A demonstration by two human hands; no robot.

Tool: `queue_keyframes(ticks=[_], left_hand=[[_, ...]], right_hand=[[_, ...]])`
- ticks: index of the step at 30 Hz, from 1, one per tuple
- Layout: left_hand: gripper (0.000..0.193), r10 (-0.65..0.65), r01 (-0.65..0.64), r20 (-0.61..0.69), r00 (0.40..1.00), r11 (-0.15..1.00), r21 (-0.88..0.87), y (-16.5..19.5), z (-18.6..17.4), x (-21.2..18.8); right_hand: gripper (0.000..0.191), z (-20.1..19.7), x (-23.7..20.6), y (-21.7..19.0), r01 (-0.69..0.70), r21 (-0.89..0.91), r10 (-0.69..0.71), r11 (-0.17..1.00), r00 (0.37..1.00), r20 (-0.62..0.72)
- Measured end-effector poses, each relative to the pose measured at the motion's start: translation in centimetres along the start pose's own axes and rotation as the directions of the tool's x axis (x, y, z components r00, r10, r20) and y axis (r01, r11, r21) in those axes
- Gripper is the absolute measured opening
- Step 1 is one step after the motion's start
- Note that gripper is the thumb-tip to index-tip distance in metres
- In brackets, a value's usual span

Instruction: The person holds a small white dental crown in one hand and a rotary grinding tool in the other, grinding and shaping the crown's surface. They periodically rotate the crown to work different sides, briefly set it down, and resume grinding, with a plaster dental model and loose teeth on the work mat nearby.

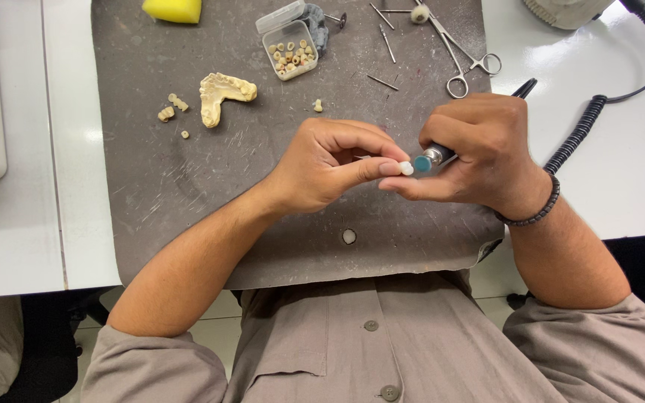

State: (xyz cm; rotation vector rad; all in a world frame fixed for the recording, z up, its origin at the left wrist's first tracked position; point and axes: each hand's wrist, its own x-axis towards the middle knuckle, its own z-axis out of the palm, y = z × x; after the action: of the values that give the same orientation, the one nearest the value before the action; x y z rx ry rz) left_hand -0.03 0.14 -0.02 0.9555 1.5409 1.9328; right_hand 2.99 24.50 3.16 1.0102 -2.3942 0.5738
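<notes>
My left hand [330,164] pinches a small white tooth crown [407,168] between thumb and fingertips, above a dark grey work mat [188,194]. My right hand [479,153] grips a rotary handpiece [434,158] with a silver and teal tip, which touches the crown. A coiled black cable [580,130] runs from the handpiece to the back right.
On the mat lie a plaster jaw model [222,95], loose tooth pieces [173,107], an open clear box of crowns [291,52], a yellow sponge [173,9], scissor-like forceps [466,67] and several thin burs [384,80]. A white table [614,164] borders the mat.
</notes>
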Motion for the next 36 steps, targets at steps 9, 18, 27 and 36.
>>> queue_keyframes(ticks=[9,18,27,36], left_hand=[[0.012,0.041,-0.043,0.042,0.998,0.998,0.054,0.1,0.0,0.0],[0.012,0.048,-0.050,0.028,0.998,0.996,0.067,-0.1,0.0,-0.1],[0.014,0.042,-0.044,-0.039,0.998,0.998,-0.054,-0.5,-0.1,-0.3],[0.016,0.125,-0.142,-0.104,0.987,0.973,-0.181,-0.1,-0.2,-0.1]], right_hand=[[0.065,0.2,0.2,-0.4,0.013,0.002,-0.013,1.000,1.000,0.028],[0.065,0.0,0.3,-0.6,0.022,0.002,-0.022,1.000,0.998,0.061],[0.054,-0.4,0.1,-0.4,0.037,0.074,-0.035,0.997,0.999,-0.022],[0.026,-0.5,-0.2,-0.8,0.032,0.220,-0.006,0.975,0.993,-0.118]])
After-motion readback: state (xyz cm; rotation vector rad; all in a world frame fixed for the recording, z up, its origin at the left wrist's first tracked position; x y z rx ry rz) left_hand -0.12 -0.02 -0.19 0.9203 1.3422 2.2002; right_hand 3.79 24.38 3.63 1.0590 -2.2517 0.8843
